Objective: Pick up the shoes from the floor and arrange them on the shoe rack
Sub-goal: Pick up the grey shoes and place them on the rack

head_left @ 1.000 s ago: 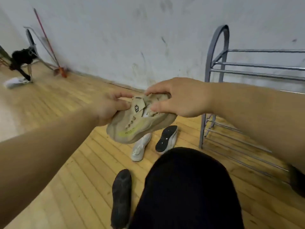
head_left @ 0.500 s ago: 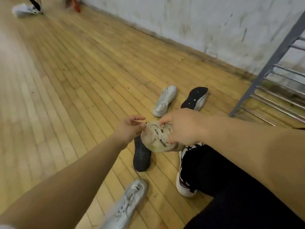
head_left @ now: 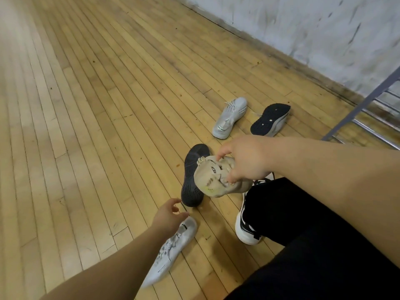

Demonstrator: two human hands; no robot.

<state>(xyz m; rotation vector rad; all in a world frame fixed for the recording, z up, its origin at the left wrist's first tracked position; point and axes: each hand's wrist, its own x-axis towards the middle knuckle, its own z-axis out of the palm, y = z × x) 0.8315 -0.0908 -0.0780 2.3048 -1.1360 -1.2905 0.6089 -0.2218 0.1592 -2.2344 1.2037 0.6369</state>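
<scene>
Right hand (head_left: 244,161) clamped by fingertips on the collar of a beige sneaker (head_left: 213,180), carried just above the wooden floor (head_left: 97,105) beside the knee. Left hand (head_left: 167,215) empty, fingers loosely spread, hovering over the toe of a pale grey sneaker (head_left: 171,250) lying near and left, not yet gripping it. Just beyond, an overturned dark shoe (head_left: 193,174), sole up, partly hidden behind the beige one. Farther off, a white sneaker (head_left: 230,116) upright and another shoe with black sole (head_left: 270,119) tipped on its side, both near the foot of the shoe rack (head_left: 363,102) at far right. No shoes visible on the little of the rack in view; most of it out of frame. Judged early in the job: one shoe in hand, four left on the boards, none seen placed.
</scene>
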